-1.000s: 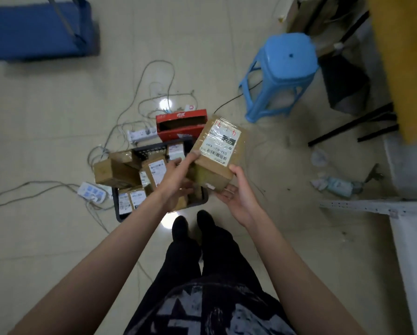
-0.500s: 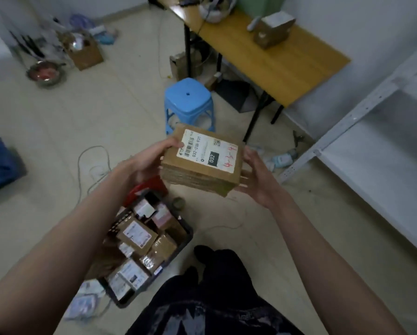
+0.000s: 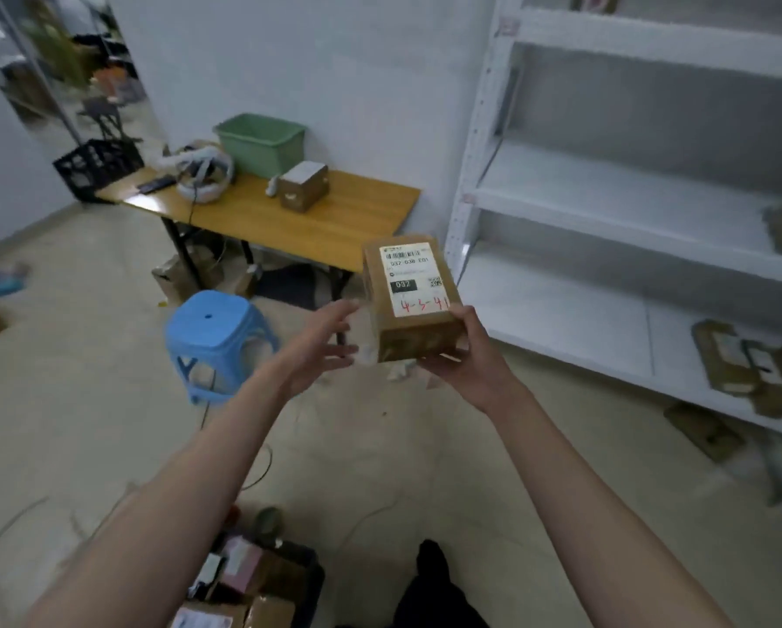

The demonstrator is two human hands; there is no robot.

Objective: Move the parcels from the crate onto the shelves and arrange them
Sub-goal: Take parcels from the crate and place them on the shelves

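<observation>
A brown cardboard parcel (image 3: 409,301) with a white label and red handwriting is held up in front of me, label upward. My right hand (image 3: 468,355) grips its near right corner from below. My left hand (image 3: 321,344) hovers just left of the parcel with fingers spread, apart from it. The black crate (image 3: 310,577) with several more parcels sits on the floor at the bottom, beside my legs. The white shelves (image 3: 616,210) stand to the right; a few flat brown parcels (image 3: 743,364) lie on the lowest shelf.
A blue plastic stool (image 3: 217,337) stands on the floor to the left. Behind it is a wooden table (image 3: 335,219) with a green bin (image 3: 260,142) and a small box (image 3: 303,185). Cables run across the floor near the crate.
My view has swung up from the crate toward the shelves. The parcel has turned label-up and moved right. My left hand has come off the parcel; only my right hand holds it now.
</observation>
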